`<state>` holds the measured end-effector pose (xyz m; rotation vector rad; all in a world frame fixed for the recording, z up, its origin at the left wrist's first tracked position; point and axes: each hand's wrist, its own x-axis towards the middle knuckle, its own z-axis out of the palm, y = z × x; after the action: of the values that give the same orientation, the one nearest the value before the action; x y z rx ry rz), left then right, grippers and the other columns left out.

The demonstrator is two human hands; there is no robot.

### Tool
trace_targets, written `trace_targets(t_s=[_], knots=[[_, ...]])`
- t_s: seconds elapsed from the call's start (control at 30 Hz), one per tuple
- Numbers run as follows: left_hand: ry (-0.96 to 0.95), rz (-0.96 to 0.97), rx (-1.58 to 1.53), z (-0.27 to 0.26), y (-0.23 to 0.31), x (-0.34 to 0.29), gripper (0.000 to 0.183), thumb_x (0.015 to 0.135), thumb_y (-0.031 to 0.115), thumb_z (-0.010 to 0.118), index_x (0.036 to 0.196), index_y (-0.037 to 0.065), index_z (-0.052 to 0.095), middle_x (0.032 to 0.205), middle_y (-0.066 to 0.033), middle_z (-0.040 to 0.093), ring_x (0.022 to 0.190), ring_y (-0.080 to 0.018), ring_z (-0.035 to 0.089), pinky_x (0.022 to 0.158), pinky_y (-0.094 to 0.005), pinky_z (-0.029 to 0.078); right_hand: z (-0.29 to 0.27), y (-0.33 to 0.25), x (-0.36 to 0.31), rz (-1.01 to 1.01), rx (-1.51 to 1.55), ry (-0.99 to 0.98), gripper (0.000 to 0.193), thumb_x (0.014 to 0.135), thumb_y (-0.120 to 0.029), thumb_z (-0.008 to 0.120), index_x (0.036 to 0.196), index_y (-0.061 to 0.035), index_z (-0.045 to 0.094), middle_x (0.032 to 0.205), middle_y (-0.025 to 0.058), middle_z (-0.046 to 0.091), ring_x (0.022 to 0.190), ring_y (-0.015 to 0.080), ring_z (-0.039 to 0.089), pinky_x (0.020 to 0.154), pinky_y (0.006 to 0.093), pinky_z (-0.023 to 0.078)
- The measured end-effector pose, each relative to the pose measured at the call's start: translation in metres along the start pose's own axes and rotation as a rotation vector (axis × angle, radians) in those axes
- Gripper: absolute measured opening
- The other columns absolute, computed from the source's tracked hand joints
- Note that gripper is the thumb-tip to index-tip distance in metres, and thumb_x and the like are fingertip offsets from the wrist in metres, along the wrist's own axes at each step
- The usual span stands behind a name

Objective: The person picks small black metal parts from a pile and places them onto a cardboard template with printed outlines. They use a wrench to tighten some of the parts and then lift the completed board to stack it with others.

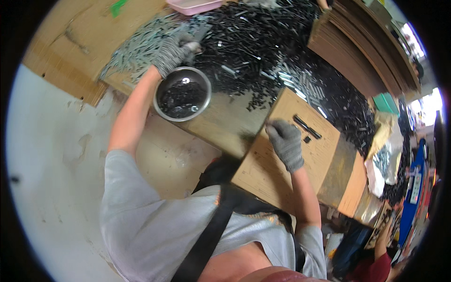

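My left hand [173, 55], in a grey knit glove, reaches over the edge of a heap of silvery metal strips [141, 44]. Its fingers are curled in, and whatever they grip is hidden. Right below that wrist stands a round steel bowl [207, 104] with small black parts [181, 96] inside. My right hand [285, 143], gloved alike, hovers over or rests on a flat cardboard sheet [268, 164]. Its fingers are pinched together; what lies between them is too small to make out. Beside it on the cardboard lie black rod-like parts [307, 127] and a small black block [307, 139].
A wide pile of black parts [244, 42] covers the table's far side, with short silvery pieces [300, 82] among it. Stacked brown boards [361, 51] rise at the far right. A pink tray [195, 5] sits at the back. Another person's arm [384, 237] shows at lower right.
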<state>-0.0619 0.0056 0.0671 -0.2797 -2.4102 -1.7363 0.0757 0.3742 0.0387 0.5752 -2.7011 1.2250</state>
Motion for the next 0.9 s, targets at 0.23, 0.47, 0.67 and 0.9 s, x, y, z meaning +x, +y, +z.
trace_targets(t_s=[0.23,0.47,0.67,0.9], knots=[[-0.334,-0.145,-0.998,0.199,0.075,-0.055,0.025,0.087,0.013,0.064,0.107,0.003,0.052,0.102,-0.0110,0.062,0.100,-0.0238,0.063,0.083,-0.0354,0.055,-0.009,-0.004,0.012,0.239,0.592,0.127,0.033,0.090,-0.028,0.062,0.105,0.0014,0.059,0.080,0.0054,0.065,0.073,0.0190,0.064,0.067,0.0329,0.054],[-0.388,-0.048,-0.639,0.288,0.089,-0.081,0.029,0.088,0.011,0.061,0.114,0.004,0.052,0.116,-0.0137,0.059,0.107,-0.0267,0.059,0.090,-0.0387,0.052,-0.062,0.039,-0.042,0.132,-0.393,0.324,0.017,0.092,-0.023,0.058,0.097,-0.0078,0.063,0.081,0.0073,0.065,0.066,0.0220,0.063,0.055,0.0325,0.049],[-1.052,-0.565,-0.962,0.282,0.077,-0.073,0.063,0.087,0.041,0.061,0.133,0.002,0.044,0.129,-0.0193,0.051,0.118,-0.0339,0.053,0.085,-0.0420,0.054,-0.125,0.056,-0.074,-0.141,-0.933,0.311,0.026,0.078,-0.013,0.065,0.104,-0.0133,0.065,0.083,0.0061,0.065,0.072,0.0241,0.063,0.059,0.0339,0.051],[-1.110,-0.380,-0.584,0.289,0.085,-0.083,0.064,0.085,0.043,0.062,0.127,-0.003,0.049,0.086,-0.0057,0.065,0.055,-0.0060,0.054,0.049,-0.0192,0.048,-0.120,0.055,-0.091,0.007,-0.161,0.192,0.048,0.074,-0.010,0.072,0.120,-0.0140,0.060,0.091,0.0063,0.067,0.076,0.0209,0.065,0.069,0.0290,0.054]])
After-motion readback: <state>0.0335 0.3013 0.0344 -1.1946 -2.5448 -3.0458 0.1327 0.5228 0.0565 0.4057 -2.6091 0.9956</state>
